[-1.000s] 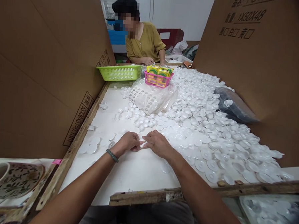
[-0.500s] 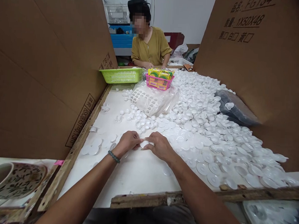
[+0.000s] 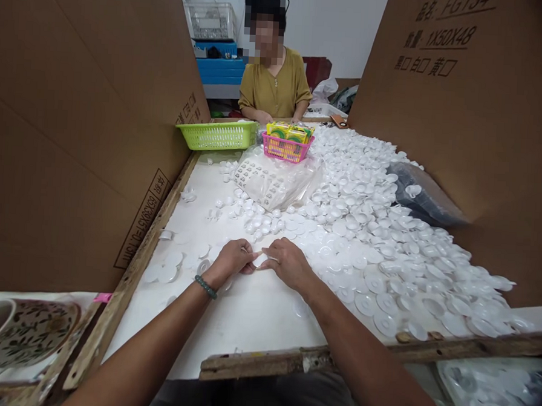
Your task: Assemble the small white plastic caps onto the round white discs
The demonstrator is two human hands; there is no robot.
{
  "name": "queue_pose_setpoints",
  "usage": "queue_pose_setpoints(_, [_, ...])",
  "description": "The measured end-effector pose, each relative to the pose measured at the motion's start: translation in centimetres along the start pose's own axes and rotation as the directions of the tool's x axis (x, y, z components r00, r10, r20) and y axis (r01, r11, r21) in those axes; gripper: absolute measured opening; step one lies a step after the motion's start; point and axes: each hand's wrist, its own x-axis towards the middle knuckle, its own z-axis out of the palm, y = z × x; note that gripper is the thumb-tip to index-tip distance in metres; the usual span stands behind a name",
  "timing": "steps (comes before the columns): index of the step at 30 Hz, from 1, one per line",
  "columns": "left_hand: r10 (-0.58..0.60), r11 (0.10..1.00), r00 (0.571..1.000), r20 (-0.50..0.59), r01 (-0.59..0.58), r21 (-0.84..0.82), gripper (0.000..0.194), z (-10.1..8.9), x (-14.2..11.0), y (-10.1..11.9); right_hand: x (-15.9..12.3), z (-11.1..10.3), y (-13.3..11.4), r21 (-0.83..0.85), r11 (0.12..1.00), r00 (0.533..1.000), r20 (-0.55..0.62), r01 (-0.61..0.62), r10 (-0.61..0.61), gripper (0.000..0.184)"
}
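My left hand and my right hand meet over the white table top, fingers curled together on a small white plastic disc held between them. A green bead bracelet sits on my left wrist. A big heap of white plastic discs spreads to the right of my hands. Several flat white discs lie to the left of my left hand.
Tall cardboard sheets wall both sides. A clear bag of small parts, a green basket and a pink basket stand farther back. A person in a mustard top sits at the far end. A patterned mug is at lower left.
My hands stay together on the small disc, with only slight finger movement. The view has shifted a little, and the person opposite has sat up.
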Motion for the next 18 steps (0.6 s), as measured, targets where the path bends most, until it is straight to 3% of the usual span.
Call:
queue_pose_setpoints(3, [0.079, 0.992, 0.995, -0.069, -0.071, 0.105, 0.028, -0.1, -0.5, -0.5, -0.3, 0.0, -0.1, 0.009, 0.999, 0.997, -0.069, -0.039, 0.039, 0.024])
queue_pose_setpoints(9, [0.123, 0.938, 0.989, -0.076, -0.091, 0.336, 0.030, -0.7, -1.1, -0.4, -0.3, 0.0, -0.7, -0.052, 0.999, 1.000, -0.003, -0.014, 0.014, 0.034])
queue_pose_setpoints(12, [0.137, 0.944, 0.983, -0.119, -0.093, 0.318, 0.031, -0.8, -0.9, 0.0, -0.3, -0.1, -0.9, -0.056, 0.998, 1.000, 0.013, 0.007, -0.007, 0.035])
queue_pose_setpoints(15, [0.135, 0.968, 0.989, -0.054, -0.120, 0.221, 0.036, -0.6, -0.7, 0.1, -0.2, 0.1, -1.0, -0.049, 0.999, 1.000, 0.008, 0.022, -0.021, 0.035])
queue_pose_setpoints(18, [0.067, 0.990, 0.998, -0.003, -0.066, 0.124, 0.034, -0.4, -0.7, 0.1, -0.1, 0.5, -1.0, -0.049, 0.999, 1.000, 0.006, -0.023, 0.023, 0.038])
